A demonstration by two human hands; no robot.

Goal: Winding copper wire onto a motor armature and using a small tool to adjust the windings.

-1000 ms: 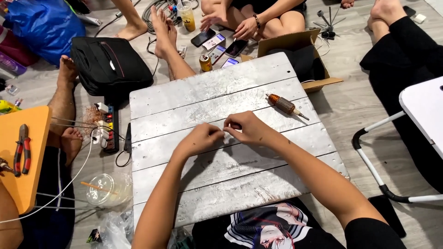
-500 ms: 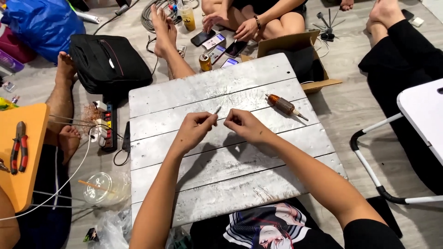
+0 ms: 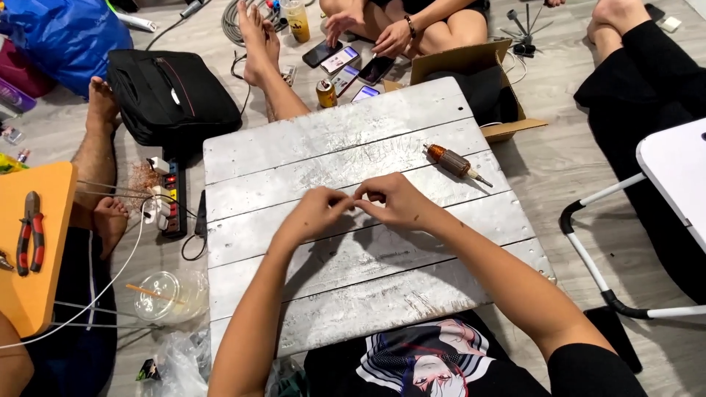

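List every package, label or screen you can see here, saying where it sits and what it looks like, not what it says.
Cardboard box: brown, open, on the floor beyond the board's far right corner.
Drink can: gold and dark, upright past the board's far edge.
Phones: several flat rectangles beside the can, some screens lit.
Plastic cup: tall, yellowish, at the top of the view.

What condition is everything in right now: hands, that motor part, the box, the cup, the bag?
Left hand: fingers pinched, tips meeting the right hand's.
Right hand: fingers pinched; whatever is between them is too small to tell.
Motor part: lying on its side on the white board, untouched.
Cardboard box: flaps open.
Plastic cup: tipped on its side on the floor.
Black bag: lying flat, closed.
Pliers: closed, lying on the orange board.
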